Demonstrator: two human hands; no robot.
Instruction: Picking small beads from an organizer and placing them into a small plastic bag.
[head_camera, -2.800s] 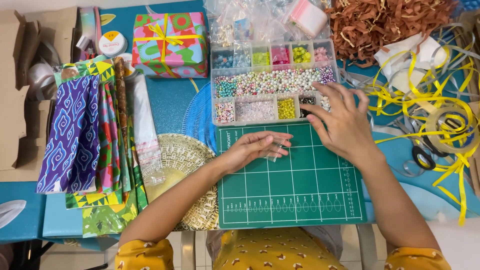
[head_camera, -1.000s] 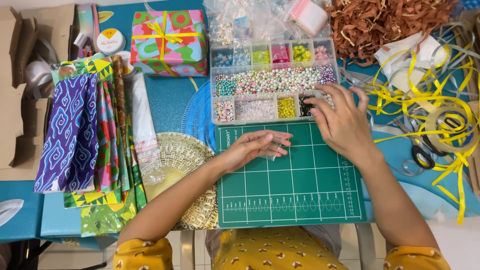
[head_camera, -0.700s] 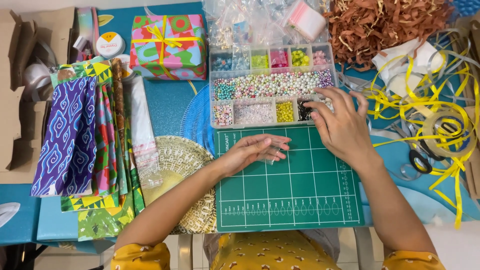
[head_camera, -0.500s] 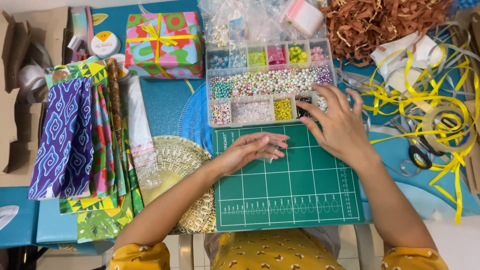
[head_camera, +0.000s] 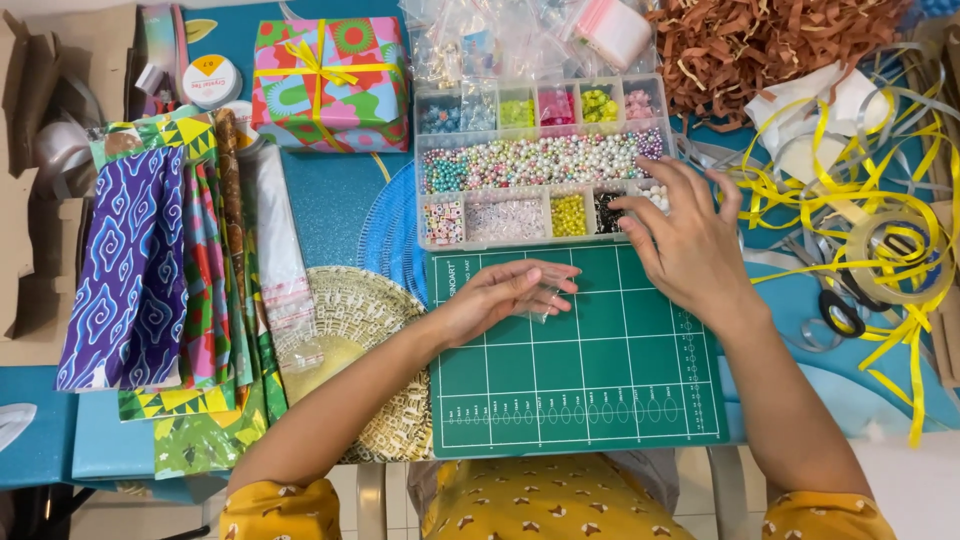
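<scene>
Bead organiser (head_camera: 545, 160) behind green cutting mat (head_camera: 580, 350), wrapped gift (head_camera: 330, 70), yellow ribbon (head_camera: 850, 200) right, left hand (head_camera: 505, 298) flat, fingers together, right hand (head_camera: 690, 240) spread at tray edge, both barely moved since earlier.

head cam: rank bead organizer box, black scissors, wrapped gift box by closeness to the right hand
1. bead organizer box: fingertips of right hand at its lower right compartments.
2. black scissors: to the hand's right, among yellow ribbon.
3. wrapped gift box: far upper left.

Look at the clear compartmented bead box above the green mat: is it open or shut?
Cannot tell: the bead box is clear, so the beads show either way, and the right hand covers its corner.
</scene>
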